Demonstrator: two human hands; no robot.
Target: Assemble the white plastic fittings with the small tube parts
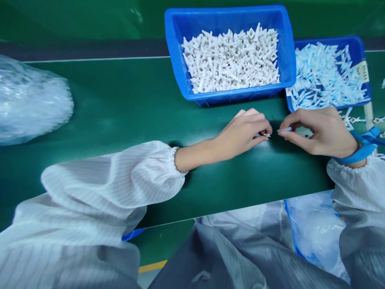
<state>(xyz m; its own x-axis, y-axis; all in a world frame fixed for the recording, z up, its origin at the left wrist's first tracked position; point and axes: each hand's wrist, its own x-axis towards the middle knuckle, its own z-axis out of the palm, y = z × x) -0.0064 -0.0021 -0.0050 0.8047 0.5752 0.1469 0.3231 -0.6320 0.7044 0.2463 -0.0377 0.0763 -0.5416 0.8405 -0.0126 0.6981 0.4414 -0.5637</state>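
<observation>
Over the green tabletop, my left hand (242, 132) pinches a small white plastic part (267, 135) between thumb and fingertips. Most of that part is hidden by the fingers. Facing it from the right, my right hand (323, 130) grips a short translucent bluish plastic tube (284, 129) with thumb and forefinger. The two pieces are apart, a small gap between them. Behind my left hand stands a deep blue bin (177, 52) heaped with white plastic parts (231, 60). Beyond my right hand, a shallower blue tray (357, 44) holds many clear-and-blue tubes (325, 72).
A clear plastic bag (33, 100) full of pale pieces lies at the table's left. Several white parts (356, 119) lie by my right wrist, which wears a blue band (361, 150). Below the table's front edge sits another clear bag (320, 233) in something blue.
</observation>
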